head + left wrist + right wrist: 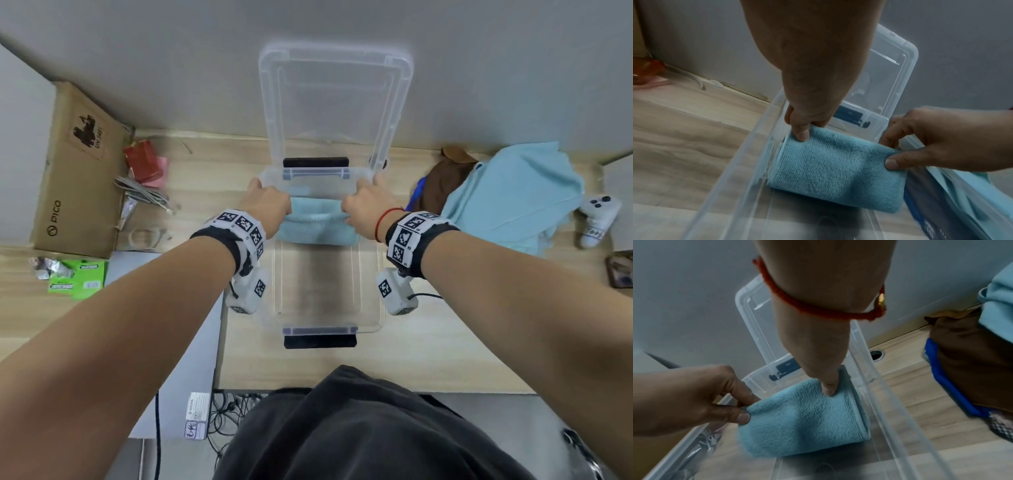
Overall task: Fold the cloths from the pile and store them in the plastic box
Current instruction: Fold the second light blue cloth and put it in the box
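Note:
A folded light blue cloth (pixel 317 224) stands on its fold at the far end of the clear plastic box (pixel 368 301). My left hand (pixel 274 209) pinches its upper left corner, thumb on the near face. My right hand (pixel 359 210) pinches the upper right corner the same way. In the left wrist view the left hand (pixel 807 128) and right hand (pixel 898 157) hold the cloth (pixel 830 172) inside the box wall (pixel 731 178). The right wrist view shows the right hand (pixel 830 384) at the cloth (pixel 803 421). The cloth pile (pixel 507 195) lies to the right of the box.
The box lid (pixel 334 102) leans upright against the wall behind the box. A brown cloth (pixel 442 181) and a white controller (pixel 597 219) flank the pile. At the left are a cardboard box (pixel 78 178), a red packet (pixel 144 161) and green packets (pixel 78 279).

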### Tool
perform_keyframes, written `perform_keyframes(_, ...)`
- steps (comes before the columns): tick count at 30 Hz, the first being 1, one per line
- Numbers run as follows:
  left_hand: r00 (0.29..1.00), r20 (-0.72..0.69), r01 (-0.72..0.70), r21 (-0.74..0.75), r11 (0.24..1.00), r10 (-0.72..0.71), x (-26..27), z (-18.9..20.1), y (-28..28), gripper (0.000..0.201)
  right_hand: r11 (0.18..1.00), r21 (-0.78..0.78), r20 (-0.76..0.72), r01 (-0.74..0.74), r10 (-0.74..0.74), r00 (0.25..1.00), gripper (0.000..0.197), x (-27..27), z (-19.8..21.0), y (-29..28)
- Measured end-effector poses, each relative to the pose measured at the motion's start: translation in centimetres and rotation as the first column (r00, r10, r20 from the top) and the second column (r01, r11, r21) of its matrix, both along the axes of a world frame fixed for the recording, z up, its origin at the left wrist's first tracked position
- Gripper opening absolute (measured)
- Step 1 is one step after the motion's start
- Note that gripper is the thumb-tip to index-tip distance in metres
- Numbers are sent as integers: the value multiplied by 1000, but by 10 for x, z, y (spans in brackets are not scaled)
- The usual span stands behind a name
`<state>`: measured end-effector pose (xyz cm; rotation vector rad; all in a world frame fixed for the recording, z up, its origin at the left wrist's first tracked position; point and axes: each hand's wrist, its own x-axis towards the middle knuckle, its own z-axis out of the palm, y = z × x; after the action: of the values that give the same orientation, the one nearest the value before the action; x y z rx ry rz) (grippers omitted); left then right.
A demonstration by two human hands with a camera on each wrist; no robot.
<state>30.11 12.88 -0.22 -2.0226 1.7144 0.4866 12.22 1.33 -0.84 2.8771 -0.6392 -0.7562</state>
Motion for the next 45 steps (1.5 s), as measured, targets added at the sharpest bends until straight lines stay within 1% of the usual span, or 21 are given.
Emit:
perform_keyframes(3, 999, 37, 32, 14, 999, -33, 3, -2, -7, 32, 1000, -9, -37, 9, -9, 999, 9, 9, -6, -3)
perform_keyframes(5, 999, 46, 15, 9, 1000, -15, 4, -6, -12, 28, 999, -21, -57, 31, -32, 998, 6, 14, -8, -4)
perform_keyframes(8, 998, 65, -17, -27, 1000, 19, 3, -10, -17, 28, 998, -52, -70, 48, -52, 996, 10, 22, -8, -6)
perform_keyframes(10, 997, 60, -52, -68, 996, 56, 3, -13, -18, 31, 996, -77, -55, 43, -47, 997, 15, 24, -6, -6)
perform_keyframes(12, 996, 54, -72, -110, 991, 78, 4, -14, -18, 39, 993, -110, -33, 49, -52, 998, 14, 26, -6, -7)
perform_keyframes(15, 995, 31, -85, -197, 977, 93, 4, -20, -16, 50, 982, -154, 11, 106, -106, 994, 18, 27, -10, -7)
perform_keyframes(17, 996, 18, -75, -265, 961, 83, 4, -19, -17, 51, 988, -107, 52, 114, -109, 993, 19, 28, -10, -7)
perform_keyframes(19, 999, 11, -34, -281, 959, 39, 4, -14, -20, 47, 993, -55, 41, 108, -106, 994, 23, 30, -9, -8)
perform_keyframes(20, 1000, -1, -3, -252, 968, 3, 2, -12, -21, 44, 995, -65, 53, 74, -70, 996, 24, 32, -7, -9)
perform_keyframes(21, 999, -35, 21, -200, 980, -28, 0, -13, -23, 43, 997, -75, 79, 1, 5, 997, 21, 32, -7, -7)
perform_keyframes(23, 988, -143, 45, -77, 996, -56, -4, -20, -24, 43, 994, 57, 26, -93, 91, 995, 5, 33, -13, 0)
perform_keyframes(25, 977, -209, 37, 35, 999, -29, -8, -29, -21, 43, 986, 119, -83, -115, 125, 989, 18, 32, -19, 6)
perform_keyframes(27, 980, -201, 30, 110, 993, -7, -10, -38, -18, 43, 986, 132, -168, -105, 127, 978, 24, 29, -22, 11)
perform_keyframes(31, 993, -121, 34, 183, 983, -12, -14, -42, -21, 45, 987, 139, -256, -85, 119, 959, 23, 29, -25, 12)
perform_keyframes(32, 995, -104, 24, 199, 980, -3, -15, -41, -23, 43, 987, 135, -245, -82, 114, 963, 19, 29, -24, 10)
perform_keyframes(34, 997, -80, 18, 179, 984, -4, -15, -38, -29, 34, 989, 128, -177, -69, 91, 980, 13, 30, -19, 4)
perform_keyframes(35, 997, -83, 11, 155, 988, 2, -15, -37, -31, 32, 990, 126, -130, -60, 77, 988, 17, 29, -18, 1)
perform_keyframes(37, 995, -95, -7, 116, 993, 18, -14, -35, -32, 43, 991, 130, -71, -43, 52, 996, 28, 26, -20, -1)
perform_keyframes(39, 997, -80, 12, 132, 991, -1, -14, -33, -31, 50, 992, 121, -132, -38, 55, 990, 33, 23, -21, 2)
perform_keyframes(42, 998, -47, 39, 191, 981, -31, -16, -35, -29, 44, 995, 98, -280, -14, 41, 959, 30, 26, -23, 8)
perform_keyframes(45, 999, -33, 17, 225, 974, -10, -15, -36, -32, 35, 996, 85, -278, -9, 33, 960, 23, 29, -18, 7)
